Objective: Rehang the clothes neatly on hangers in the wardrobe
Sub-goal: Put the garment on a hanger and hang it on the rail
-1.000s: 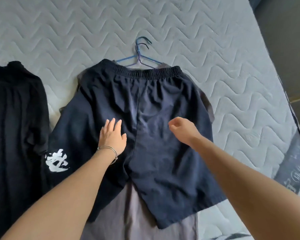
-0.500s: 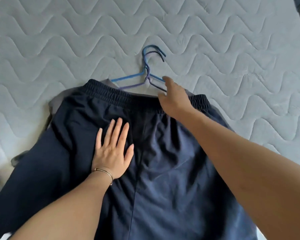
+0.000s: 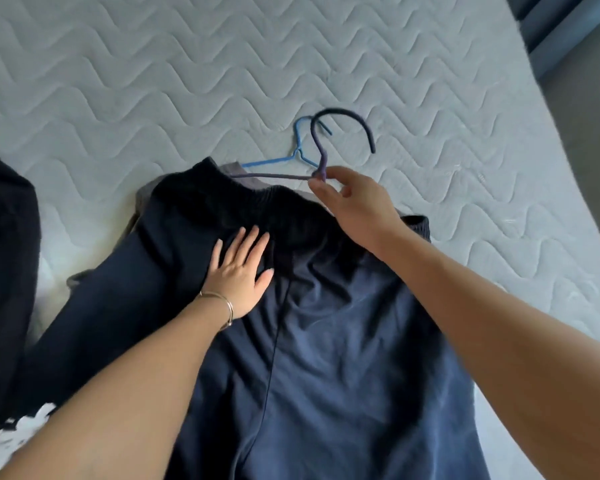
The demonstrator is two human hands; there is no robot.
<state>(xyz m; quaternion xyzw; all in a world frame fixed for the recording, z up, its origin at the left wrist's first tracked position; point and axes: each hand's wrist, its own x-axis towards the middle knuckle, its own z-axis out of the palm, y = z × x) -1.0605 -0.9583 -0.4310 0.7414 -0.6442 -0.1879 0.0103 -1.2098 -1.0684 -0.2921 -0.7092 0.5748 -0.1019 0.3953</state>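
Observation:
Navy shorts [image 3: 326, 334] with an elastic waistband lie spread on the mattress, over a grey garment [image 3: 238, 171] that peeks out above the waistband. My left hand [image 3: 243, 271] lies flat, fingers apart, on the shorts just below the waistband. My right hand [image 3: 350, 195] pinches the neck of a purple hanger [image 3: 321, 157], whose dark hook is lifted off the mattress. A blue hanger [image 3: 274, 161] lies beneath it, partly tucked under the clothes.
The quilted white mattress [image 3: 153, 81] stretches all around the clothes. A black garment [image 3: 4, 237] lies at the left edge. The bed's right edge and grey floor [image 3: 586, 116] show at the far right.
My right hand reached up from the shorts to the hangers and took hold of the purple one, lifting its hook. My left hand slid up toward the waistband.

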